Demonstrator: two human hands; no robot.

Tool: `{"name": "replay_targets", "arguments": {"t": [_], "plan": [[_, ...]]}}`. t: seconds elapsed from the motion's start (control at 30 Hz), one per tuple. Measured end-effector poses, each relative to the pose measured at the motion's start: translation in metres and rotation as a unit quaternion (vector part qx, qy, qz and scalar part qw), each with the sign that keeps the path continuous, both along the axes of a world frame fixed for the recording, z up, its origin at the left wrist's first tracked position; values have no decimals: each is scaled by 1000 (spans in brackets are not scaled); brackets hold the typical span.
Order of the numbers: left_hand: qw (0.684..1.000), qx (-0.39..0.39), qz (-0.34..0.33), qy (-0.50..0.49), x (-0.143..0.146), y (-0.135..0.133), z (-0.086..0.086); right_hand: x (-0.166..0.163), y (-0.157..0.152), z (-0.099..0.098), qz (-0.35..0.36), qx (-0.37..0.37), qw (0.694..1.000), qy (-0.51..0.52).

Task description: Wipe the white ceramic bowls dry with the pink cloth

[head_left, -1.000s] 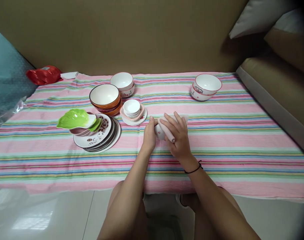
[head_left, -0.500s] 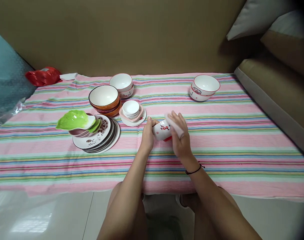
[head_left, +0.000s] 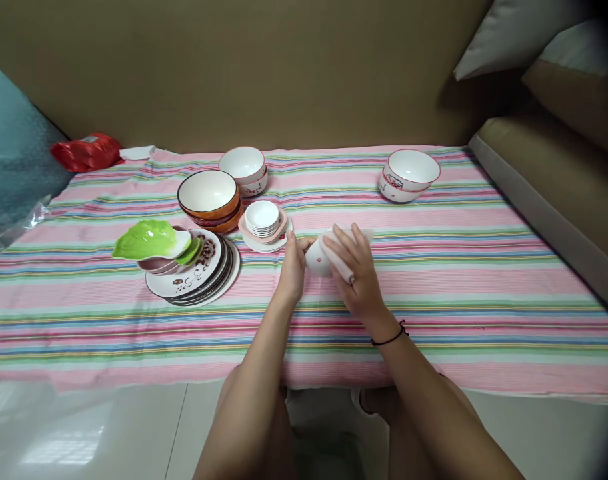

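Observation:
A white bowl (head_left: 317, 261) with a small red mark is tilted on its side above the striped cloth. My left hand (head_left: 293, 267) grips it from the left, thumb up and fingers behind it. Over the bowl's outer side, my right hand (head_left: 357, 273) presses a pale folded cloth or tissue (head_left: 340, 257). The cloth and fingers cover much of the bowl. Close to my left hand stands a stack of small white dishes (head_left: 262, 217) on a pink dish and a saucer.
At the left are stacked plates (head_left: 184, 283) with a green leaf-shaped dish (head_left: 147, 241) on top. Behind them stand orange bowls (head_left: 208, 193) and white bowls (head_left: 243, 165). Two stacked white bowls (head_left: 409, 175) stand at the back right. A red package (head_left: 88, 153) lies at the far left.
My right hand and the pale cloth have shifted left across the bowl, covering its red flower pattern. The bowl has turned slightly in my left hand. Surrounding dishes are unmoved.

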State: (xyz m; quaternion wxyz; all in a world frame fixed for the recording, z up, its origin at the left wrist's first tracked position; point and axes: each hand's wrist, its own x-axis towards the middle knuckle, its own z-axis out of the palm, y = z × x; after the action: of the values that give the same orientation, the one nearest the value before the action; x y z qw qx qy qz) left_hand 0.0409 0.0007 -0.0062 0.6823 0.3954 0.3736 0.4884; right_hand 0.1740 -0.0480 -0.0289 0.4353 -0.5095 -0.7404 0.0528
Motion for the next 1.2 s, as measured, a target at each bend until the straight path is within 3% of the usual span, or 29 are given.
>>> {"name": "replay_targets", "arguments": {"t": [0.1,0.2,0.4,0.47,0.7,0.87,0.97,1.1,1.2], "plan": [[1000,-27,-1,-15,-3,1,3,2,-2,1,62,14,994,-84],[999,-40,-7,-21,-5,2,4,7,0,2,88,20,992,-92],[998,-32,-54,-20,0,-2,6,7,7,3,-22,-5,996,92],[998,-26,-61,-20,0,-3,6,5,8,3,-30,-3,994,106],[998,-37,-27,-31,-5,1,3,7,1,2,74,18,995,-67],[998,-30,-29,-37,-4,2,3,18,-1,6,119,8,989,-84],[999,-20,-44,-7,-2,0,3,22,0,9,100,-16,994,-33],[996,20,-89,19,-2,-3,0,19,3,9,23,-21,997,72],[995,31,-94,22,-2,-4,-2,15,3,9,13,-14,997,75]]}}
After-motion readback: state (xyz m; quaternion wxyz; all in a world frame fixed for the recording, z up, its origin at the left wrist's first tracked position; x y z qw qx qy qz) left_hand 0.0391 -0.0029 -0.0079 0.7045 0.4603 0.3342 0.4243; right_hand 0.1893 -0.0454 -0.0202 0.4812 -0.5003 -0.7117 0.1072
